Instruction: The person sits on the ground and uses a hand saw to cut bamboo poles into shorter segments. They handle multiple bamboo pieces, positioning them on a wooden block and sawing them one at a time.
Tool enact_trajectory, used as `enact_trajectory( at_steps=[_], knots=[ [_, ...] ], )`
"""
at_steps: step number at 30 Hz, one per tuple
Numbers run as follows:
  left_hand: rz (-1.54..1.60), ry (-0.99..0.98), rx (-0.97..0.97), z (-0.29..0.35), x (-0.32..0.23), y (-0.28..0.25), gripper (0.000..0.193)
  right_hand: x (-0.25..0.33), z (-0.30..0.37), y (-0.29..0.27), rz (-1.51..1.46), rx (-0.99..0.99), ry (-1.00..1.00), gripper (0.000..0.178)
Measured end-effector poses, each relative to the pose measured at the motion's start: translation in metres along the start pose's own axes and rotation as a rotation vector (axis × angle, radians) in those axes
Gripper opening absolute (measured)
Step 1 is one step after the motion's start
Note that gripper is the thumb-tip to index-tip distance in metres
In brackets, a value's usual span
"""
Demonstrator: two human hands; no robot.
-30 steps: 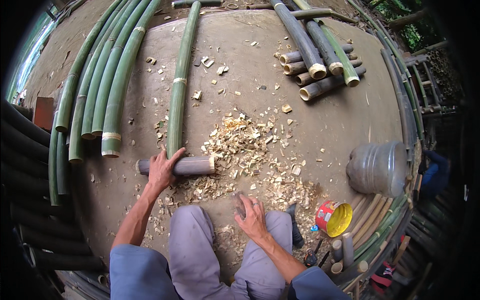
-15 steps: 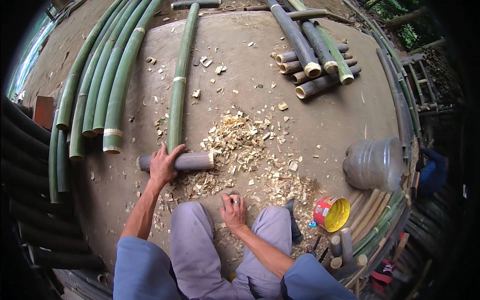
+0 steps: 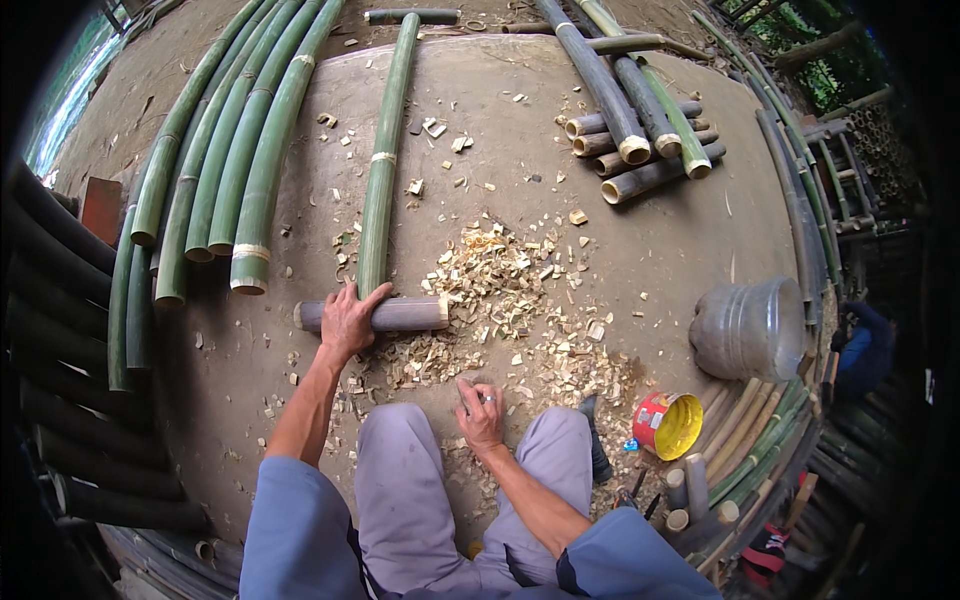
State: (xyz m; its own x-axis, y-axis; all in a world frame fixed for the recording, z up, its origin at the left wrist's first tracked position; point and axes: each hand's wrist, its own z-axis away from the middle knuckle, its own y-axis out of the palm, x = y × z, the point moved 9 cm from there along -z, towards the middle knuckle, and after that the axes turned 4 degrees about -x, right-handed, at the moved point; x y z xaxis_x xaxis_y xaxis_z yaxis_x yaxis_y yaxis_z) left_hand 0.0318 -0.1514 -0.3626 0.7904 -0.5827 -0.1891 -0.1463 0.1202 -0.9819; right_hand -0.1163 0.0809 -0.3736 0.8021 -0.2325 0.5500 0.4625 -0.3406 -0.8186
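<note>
A long green bamboo pole [image 3: 383,190] stretches away from me on the ground, its near end by a short dark bamboo piece [image 3: 412,314] lying crosswise. My left hand [image 3: 347,322] covers part of the short piece, with thumb and fingers round the pole's near end. Between my knees, my right hand [image 3: 481,417] is closed low over the ground and wears a ring. Something small and greyish shows at its fingertips, too unclear to name. Pale bamboo chips [image 3: 497,268] are heaped beyond my right hand and to the right of the short piece.
Long green bamboo poles [image 3: 262,170] lie at left. Stacked dark bamboo lengths [image 3: 655,182] carry more poles at far right. A clear plastic container [image 3: 748,330] and a red tin with yellow inside [image 3: 668,426] stand at right, near bamboo pieces [image 3: 745,440]. Dark poles [image 3: 90,415] line the left edge.
The whole view has shifted slightly, so the scene sits further right. My left hand keeps its place at the pole's end. My right hand has turned a little, its fingers still curled.
</note>
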Motion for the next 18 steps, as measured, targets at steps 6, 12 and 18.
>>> enact_trajectory(
  at_steps=[6, 12, 18],
  knots=[
    [0.027, 0.013, -0.026, 0.003, 0.002, 0.002, 0.076, 0.0, 0.0, 0.001, 0.009, -0.012, -0.046, 0.048],
    [-0.022, 0.024, -0.028, 0.003, 0.007, 0.01, 0.081, 0.0, 0.001, 0.006, 0.048, -0.014, -0.039, 0.048],
    [0.044, -0.055, 0.032, 0.006, 0.019, 0.015, 0.102, 0.004, 0.003, 0.007, 0.089, -0.01, -0.049, 0.046]
  ],
)
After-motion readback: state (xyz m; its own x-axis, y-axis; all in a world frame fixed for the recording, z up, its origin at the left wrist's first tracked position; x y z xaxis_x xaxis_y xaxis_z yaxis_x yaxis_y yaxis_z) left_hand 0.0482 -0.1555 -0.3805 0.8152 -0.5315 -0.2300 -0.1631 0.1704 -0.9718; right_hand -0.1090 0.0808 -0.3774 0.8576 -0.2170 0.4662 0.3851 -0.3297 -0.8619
